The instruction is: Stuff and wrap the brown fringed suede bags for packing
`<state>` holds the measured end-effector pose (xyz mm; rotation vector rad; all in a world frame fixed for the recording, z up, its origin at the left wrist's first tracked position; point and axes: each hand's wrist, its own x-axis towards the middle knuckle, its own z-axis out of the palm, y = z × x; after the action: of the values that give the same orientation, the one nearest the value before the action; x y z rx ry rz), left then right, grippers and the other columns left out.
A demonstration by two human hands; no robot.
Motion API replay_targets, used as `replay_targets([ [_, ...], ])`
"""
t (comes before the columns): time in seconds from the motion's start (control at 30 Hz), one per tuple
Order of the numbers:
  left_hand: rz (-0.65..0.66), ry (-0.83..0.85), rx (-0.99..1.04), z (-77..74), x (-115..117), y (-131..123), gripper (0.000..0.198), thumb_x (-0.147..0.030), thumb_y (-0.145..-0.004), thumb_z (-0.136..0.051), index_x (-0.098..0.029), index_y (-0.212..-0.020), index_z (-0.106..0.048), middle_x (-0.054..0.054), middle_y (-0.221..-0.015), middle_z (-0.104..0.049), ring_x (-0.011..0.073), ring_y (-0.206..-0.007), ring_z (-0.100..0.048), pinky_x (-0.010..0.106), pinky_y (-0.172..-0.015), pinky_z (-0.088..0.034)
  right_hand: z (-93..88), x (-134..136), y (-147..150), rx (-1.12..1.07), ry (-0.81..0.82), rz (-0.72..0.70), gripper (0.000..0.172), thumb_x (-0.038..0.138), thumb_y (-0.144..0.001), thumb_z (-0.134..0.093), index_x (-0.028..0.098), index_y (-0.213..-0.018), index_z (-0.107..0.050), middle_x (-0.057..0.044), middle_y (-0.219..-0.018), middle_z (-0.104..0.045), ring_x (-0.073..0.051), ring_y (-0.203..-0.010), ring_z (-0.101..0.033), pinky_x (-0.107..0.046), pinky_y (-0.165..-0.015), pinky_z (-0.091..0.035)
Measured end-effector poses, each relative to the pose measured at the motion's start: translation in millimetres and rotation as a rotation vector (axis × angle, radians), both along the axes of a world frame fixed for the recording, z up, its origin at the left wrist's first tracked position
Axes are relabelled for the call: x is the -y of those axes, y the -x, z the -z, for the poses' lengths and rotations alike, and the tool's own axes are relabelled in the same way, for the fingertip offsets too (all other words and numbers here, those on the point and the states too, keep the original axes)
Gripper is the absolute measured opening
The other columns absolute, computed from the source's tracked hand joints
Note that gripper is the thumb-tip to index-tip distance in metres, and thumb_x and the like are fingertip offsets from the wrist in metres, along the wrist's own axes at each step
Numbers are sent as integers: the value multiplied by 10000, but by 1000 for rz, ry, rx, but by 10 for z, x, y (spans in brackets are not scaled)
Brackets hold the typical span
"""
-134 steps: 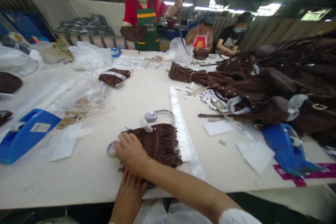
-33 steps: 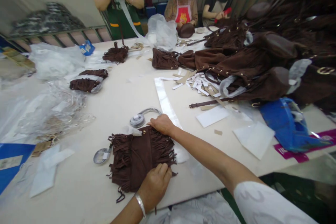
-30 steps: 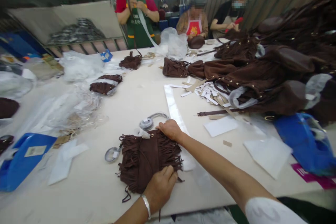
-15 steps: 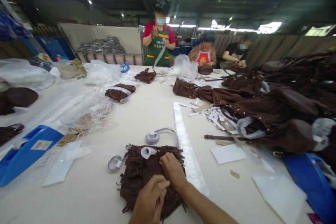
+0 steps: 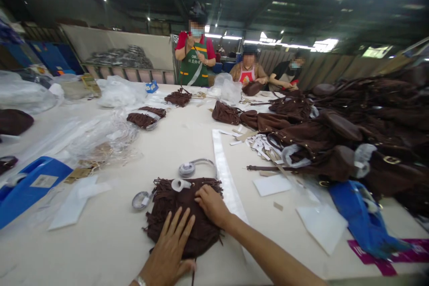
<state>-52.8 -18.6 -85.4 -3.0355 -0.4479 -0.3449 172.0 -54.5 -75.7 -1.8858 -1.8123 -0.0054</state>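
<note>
Head view. The left hand (image 5: 171, 250) lies flat, palm down and fingers spread, on the near part of a brown fringed bag (image 5: 160, 215). The right hand (image 5: 212, 204) rests on the bag's right upper part just beyond the left fingertips, its fingers bent; whether they pinch the suede cannot be told. The bag lies flat under both hands at the near edge of a pale worktable (image 5: 174, 136). Just beyond the hands, a plastic-wrapped strap (image 5: 187, 169) curls from the bag's top. A long white strip (image 5: 225, 173) runs away from the right hand's outer side. Further right of that hand are white paper pieces (image 5: 272, 184), a heap of brown bags (image 5: 348, 136) and a blue bag (image 5: 360, 214). Left of the left hand, well apart, are clear plastic wrappers (image 5: 100, 136) and a blue tray (image 5: 28, 186). Across the table, a person in a green apron (image 5: 193, 62) stands in a dim hall under ceiling lights.
</note>
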Motion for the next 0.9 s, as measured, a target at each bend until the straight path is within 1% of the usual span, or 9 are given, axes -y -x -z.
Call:
replay_targets([
  [0.07, 9, 65, -51, -54, -19, 9, 1086, -678, -681, -687, -208, -1508, -163, 142, -1575, -172, 374, -1443, -134, 584, -1142, -214, -134, 273, -114, -53, -35, 59, 174, 219, -979, -430, 205, -1080, -571, -68, -1077, -588, -173, -1025, -561, -300, -897, -475],
  [0.13, -3, 109, -101, -77, -70, -10, 1089, -612, -668, -742, -234, -1508, -160, 146, -1573, -173, 367, -1437, -170, 575, -1137, -240, -174, 628, -251, -101, -64, 198, 226, 209, -987, -369, 202, -1099, -565, -85, -1098, -591, -183, -1053, -563, -327, -933, -466],
  [0.23, -5, 150, -205, -111, -162, -64, 1011, -520, -691, -761, -222, -1494, -225, 182, -1549, -230, 364, -1412, -254, 551, -1120, -289, -27, 1162, -396, -83, -28, 383, 247, 235, -973, -376, 194, -1137, -555, -106, -1139, -595, -219, -1099, -561, -380, -958, -470],
  [0.33, 44, 132, -304, -166, -209, -86, 892, -380, -748, -714, -187, -1486, -253, 216, -1522, -280, 361, -1407, -264, 537, -1119, -295, 221, 1483, -383, -9, 26, 478, 313, 288, -955, -423, 165, -1227, -516, -145, -1249, -563, -266, -1209, -503, -436, -992, -454],
  [0.47, 92, 58, -322, -165, -222, -27, 910, -95, -702, -541, -203, -1509, -135, 170, -1554, -226, 317, -1441, -159, 542, -1142, -253, 342, 1499, -244, -5, 57, 525, 379, 290, -927, -470, 164, -1284, -484, -151, -1254, -571, -287, -1191, -512, -448, -975, -457],
  [0.57, 88, 50, -198, -127, -272, 44, 936, -1, -630, -452, -185, -1500, -161, 147, -1527, -314, 267, -1417, -271, 481, -1133, -325, 286, 1409, -207, -57, 28, 557, 377, 275, -907, -475, 158, -1266, -496, -142, -1186, -606, -286, -1117, -551, -442, -962, -461],
  [0.67, 76, 101, 5, -141, -357, 112, 855, -14, -670, -456, -186, -1475, -225, 121, -1460, -440, 228, -1340, -424, 400, -1087, -422, 232, 1370, -240, -172, 40, 591, 358, 291, -908, -458, 168, -1241, -502, -111, -1119, -632, -252, -1006, -605, -396, -884, -505],
  [0.77, 35, 148, 139, -195, -437, 174, 744, -59, -744, -459, -194, -1451, -270, 95, -1411, -503, 215, -1289, -490, 362, -1062, -453, 203, 1353, -292, -261, 100, 587, 347, 305, -920, -442, 190, -1242, -501, -69, -1039, -657, -222, -909, -637, -363, -799, -530],
  [0.9, 23, 171, 204, -232, -516, 200, 664, -100, -801, -446, -213, -1436, -293, 73, -1399, -520, 215, -1244, -535, 351, -1039, -474, 183, 1239, -306, -187, 44, 589, 347, 258, -914, -440, 155, -1236, -516, -105, -1098, -640, -239, -983, -615, -387, -869, -510],
])
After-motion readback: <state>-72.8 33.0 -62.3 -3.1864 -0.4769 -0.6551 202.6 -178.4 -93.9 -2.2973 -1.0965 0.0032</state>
